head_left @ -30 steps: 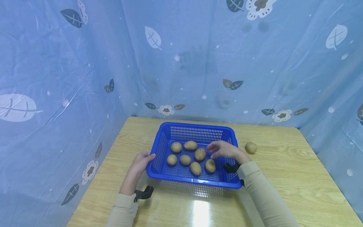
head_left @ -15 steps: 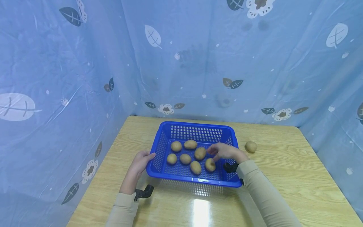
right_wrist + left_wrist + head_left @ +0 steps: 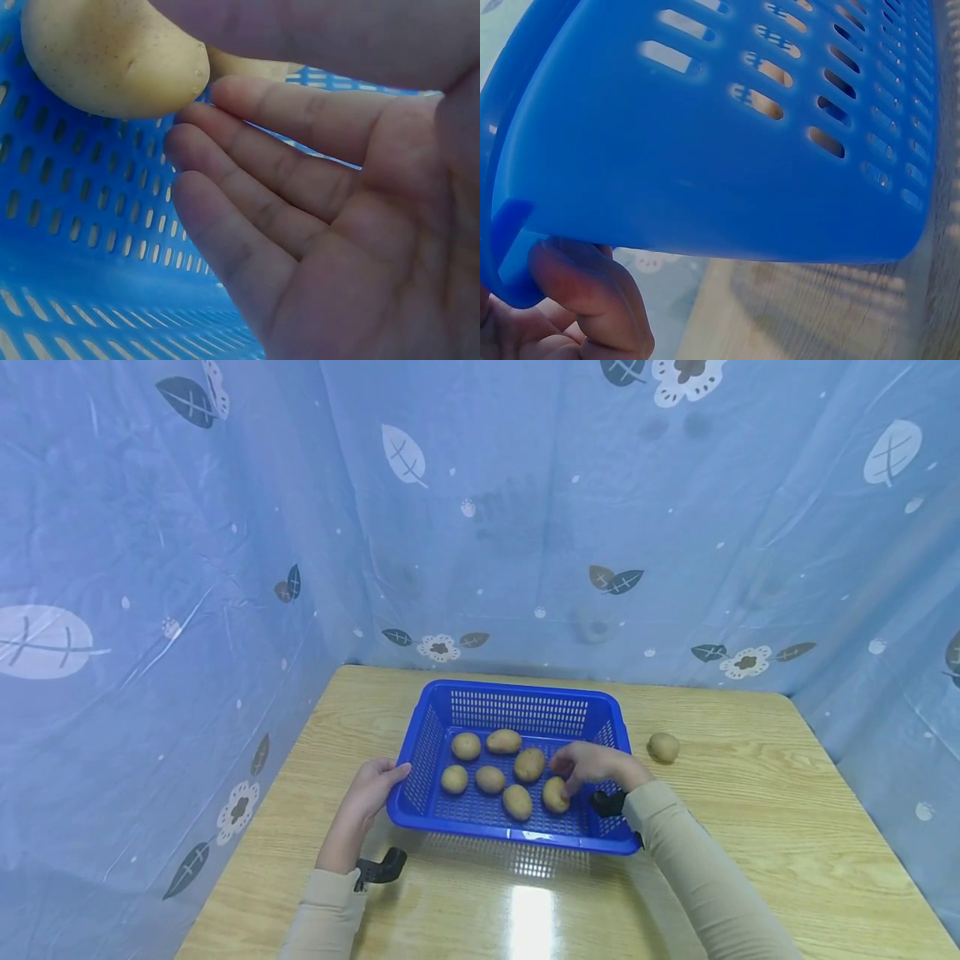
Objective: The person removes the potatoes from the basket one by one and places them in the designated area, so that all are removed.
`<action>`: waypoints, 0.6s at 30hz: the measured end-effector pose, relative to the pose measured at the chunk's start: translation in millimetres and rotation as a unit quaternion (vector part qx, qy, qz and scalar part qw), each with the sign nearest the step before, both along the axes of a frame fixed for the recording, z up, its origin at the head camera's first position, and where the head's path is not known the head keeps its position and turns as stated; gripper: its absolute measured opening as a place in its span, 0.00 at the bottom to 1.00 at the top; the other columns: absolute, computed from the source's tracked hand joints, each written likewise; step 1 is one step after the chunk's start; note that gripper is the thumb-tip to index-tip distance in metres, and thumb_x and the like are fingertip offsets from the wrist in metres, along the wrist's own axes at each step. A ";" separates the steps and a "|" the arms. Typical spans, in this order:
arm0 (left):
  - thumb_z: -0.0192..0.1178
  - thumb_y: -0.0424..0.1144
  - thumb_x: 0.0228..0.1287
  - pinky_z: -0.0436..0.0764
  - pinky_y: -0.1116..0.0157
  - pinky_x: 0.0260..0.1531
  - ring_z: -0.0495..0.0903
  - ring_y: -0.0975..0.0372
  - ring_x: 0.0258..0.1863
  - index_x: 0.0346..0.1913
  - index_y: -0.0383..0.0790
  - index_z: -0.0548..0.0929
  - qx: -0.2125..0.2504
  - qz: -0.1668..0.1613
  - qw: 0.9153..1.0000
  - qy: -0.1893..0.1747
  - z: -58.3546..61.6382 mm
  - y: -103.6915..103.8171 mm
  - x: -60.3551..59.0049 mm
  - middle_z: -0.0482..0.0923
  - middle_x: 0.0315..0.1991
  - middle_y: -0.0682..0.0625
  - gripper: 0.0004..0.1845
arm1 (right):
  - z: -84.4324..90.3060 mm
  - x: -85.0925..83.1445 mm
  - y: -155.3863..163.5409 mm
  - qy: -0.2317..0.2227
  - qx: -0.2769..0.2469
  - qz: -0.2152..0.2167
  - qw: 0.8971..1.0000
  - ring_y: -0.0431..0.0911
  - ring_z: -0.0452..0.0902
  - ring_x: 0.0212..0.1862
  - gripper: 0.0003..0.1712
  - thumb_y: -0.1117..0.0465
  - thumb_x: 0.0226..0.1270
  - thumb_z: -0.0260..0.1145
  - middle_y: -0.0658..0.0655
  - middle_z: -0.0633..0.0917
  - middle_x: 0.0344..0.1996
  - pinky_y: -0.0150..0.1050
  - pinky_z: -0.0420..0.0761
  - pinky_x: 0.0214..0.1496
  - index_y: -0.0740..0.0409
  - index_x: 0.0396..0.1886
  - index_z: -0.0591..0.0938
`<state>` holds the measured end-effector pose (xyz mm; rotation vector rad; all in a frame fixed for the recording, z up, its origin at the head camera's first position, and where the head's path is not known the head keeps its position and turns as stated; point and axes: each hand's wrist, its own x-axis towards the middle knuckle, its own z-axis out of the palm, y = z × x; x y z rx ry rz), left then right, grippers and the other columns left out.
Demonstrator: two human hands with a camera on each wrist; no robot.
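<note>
A blue plastic basket [image 3: 465, 829] with slotted walls holds several potatoes. My left hand [image 3: 371, 789] grips its left rim, thumb over the top; in the left wrist view the curled fingers [image 3: 592, 300] sit under the rim. Inside the basket, at the right, is my right hand [image 3: 592, 763], palm turned inward. Its thumb overlaps the nearest potato [image 3: 555, 796]; whether they touch is hard to tell. In the right wrist view the four fingers are fairly straight beside that potato [image 3: 112, 64], not curled round it. Another potato [image 3: 529, 765] lies just left of the fingertips.
One loose potato [image 3: 663, 747] lies on the wooden table [image 3: 757, 793], right of the basket. A blue patterned curtain [image 3: 525, 527] hangs behind the table and along both sides. Black wrist mounts [image 3: 382, 867] sit on both arms.
My right hand has edged down, and its thumb has come over the right side of the nearest potato. The left hand and the basket look the same.
</note>
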<state>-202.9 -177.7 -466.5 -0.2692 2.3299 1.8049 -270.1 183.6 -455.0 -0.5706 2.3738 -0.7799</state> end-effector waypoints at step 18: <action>0.50 0.39 0.71 0.82 0.62 0.43 0.84 0.52 0.41 0.50 0.25 0.76 0.001 0.002 1.000 -0.004 0.6 0.2 -0.6 0.82 0.43 0.34 0.18 | -3.0 1.6 -2.6 -0.012 0.014 0.015 1.000 0.48 0.79 0.45 0.29 0.67 0.43 0.75 0.56 0.84 0.41 0.44 0.78 0.53 0.68 0.50 0.78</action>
